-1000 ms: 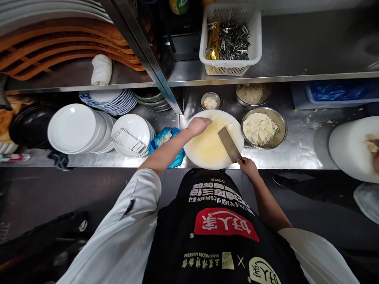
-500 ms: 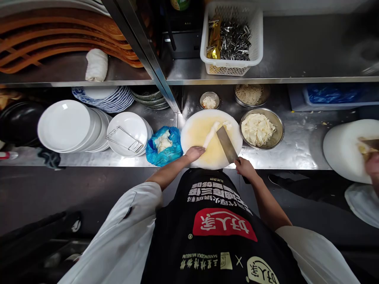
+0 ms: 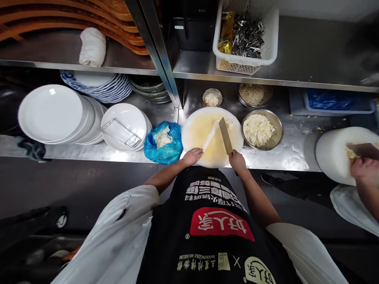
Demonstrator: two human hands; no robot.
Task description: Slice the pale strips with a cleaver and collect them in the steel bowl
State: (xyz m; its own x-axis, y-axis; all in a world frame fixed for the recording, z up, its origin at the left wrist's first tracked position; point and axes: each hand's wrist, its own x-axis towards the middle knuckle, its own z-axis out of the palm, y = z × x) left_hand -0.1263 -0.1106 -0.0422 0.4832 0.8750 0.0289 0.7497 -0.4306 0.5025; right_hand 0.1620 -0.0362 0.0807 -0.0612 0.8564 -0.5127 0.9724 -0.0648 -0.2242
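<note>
On the round white cutting board [image 3: 192, 134], with its yellowish middle, lies a long, soft white strip of food [image 3: 209, 139], slanting away from me. My left hand [image 3: 192, 157] holds the strip's near end down at the board's front left edge. My right hand [image 3: 237, 161] is closed round the handle of a cleaver [image 3: 226, 138]. Its broad blade stands over the board, the tip beside the strip's far end. A few white bits lie right of the tip. To the right sits a steel bowl [image 3: 280, 138] of thin white slices [image 3: 258, 129].
Left of the board are a blue bag [image 3: 149, 152] with white food, and stacked plates [image 3: 51, 114] bearing a wire rack [image 3: 121, 134]. Small bowls stand behind, below a shelf with a white basket [image 3: 245, 63]. At right, another person's hand [image 3: 363, 169] holds a cleaver over another board [image 3: 328, 154].
My cleaver has turned more upright and its tip has moved closer to the strip's far end. My left hand stays on the near end. The view has shifted slightly.
</note>
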